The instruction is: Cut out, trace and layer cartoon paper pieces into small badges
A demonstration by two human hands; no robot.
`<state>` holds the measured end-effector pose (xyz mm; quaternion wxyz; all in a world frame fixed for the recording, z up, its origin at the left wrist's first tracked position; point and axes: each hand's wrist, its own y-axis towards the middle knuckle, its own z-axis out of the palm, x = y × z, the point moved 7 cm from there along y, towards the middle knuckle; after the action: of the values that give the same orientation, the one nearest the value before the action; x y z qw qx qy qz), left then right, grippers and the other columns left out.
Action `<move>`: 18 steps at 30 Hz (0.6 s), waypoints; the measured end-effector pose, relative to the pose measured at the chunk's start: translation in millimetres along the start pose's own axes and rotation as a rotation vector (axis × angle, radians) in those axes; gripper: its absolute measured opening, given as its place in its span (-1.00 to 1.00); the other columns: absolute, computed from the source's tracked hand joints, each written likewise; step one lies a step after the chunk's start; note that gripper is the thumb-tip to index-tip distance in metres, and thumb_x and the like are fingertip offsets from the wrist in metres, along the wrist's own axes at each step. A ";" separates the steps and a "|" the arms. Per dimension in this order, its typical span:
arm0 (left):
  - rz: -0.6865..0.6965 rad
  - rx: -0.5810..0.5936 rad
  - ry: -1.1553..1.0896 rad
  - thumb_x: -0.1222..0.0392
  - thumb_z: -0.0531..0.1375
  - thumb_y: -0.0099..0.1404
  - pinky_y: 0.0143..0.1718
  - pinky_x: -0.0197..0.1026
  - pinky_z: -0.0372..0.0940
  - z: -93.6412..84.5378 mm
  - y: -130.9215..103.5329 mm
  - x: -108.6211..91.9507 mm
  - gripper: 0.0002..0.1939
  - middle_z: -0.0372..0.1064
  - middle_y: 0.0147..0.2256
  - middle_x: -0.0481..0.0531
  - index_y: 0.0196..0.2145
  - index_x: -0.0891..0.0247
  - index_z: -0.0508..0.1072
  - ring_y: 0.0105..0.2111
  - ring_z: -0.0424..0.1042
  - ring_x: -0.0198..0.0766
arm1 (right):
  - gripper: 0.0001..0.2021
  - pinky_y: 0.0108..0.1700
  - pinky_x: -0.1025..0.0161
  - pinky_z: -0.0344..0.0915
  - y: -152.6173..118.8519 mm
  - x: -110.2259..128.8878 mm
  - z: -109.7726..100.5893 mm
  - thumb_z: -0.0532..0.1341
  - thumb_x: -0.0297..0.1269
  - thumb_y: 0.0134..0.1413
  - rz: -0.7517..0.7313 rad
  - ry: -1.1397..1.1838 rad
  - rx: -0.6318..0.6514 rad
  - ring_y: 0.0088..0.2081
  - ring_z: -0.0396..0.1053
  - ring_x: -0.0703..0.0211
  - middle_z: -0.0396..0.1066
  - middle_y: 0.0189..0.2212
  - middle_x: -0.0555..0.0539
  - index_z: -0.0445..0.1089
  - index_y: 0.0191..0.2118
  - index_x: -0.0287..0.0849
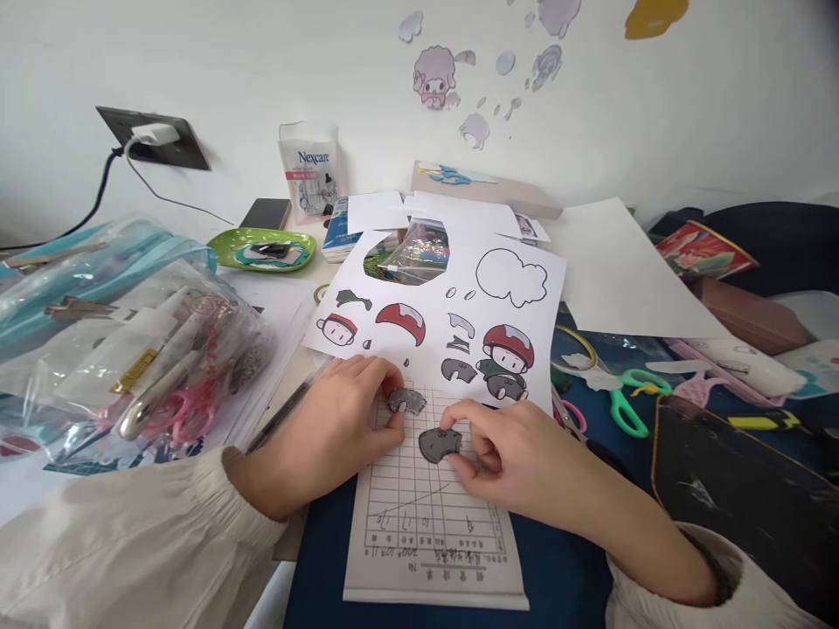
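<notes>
Over a lined receipt sheet [426,507], both hands hold small dark grey paper cutouts. My left hand [347,419] pinches a grey cutout with a white patch [407,401] between thumb and fingers. In the grip of my right hand [504,450] is a larger grey cutout [433,444] with fine black lines, just right of and below the other piece. The two cutouts are apart. Behind the hands lies a white printed sheet [426,349] with red-helmeted cartoon figures, small grey shapes, a cloud outline and a cut-out hole.
A clear bag [163,349] of tools fills the left side. A green plate [262,249] stands behind it. At right are green-handled scissors [629,402], a black board [740,489] and a blank white sheet [635,271]. Paper cutouts hang on the wall.
</notes>
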<state>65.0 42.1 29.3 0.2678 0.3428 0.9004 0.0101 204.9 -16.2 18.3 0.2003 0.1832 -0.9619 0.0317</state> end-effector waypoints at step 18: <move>-0.023 0.010 0.000 0.30 0.22 0.13 -0.25 -0.04 0.25 0.7 0.9 1.8 -0.85 0.38 -0.36 -0.01 -0.31 0.24 0.34 -0.34 0.38 -0.14 | -0.75 -0.53 0.35 0.03 1.5 -0.8 0.3 0.15 -0.42 0.01 0.005 0.010 0.000 -0.66 0.13 0.34 0.20 -0.72 0.19 0.42 -0.14 -0.20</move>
<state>64.7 43.8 28.0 0.2662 0.3339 0.9043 0.0027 205.0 -14.6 17.8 0.2051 0.1807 -0.9613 0.0330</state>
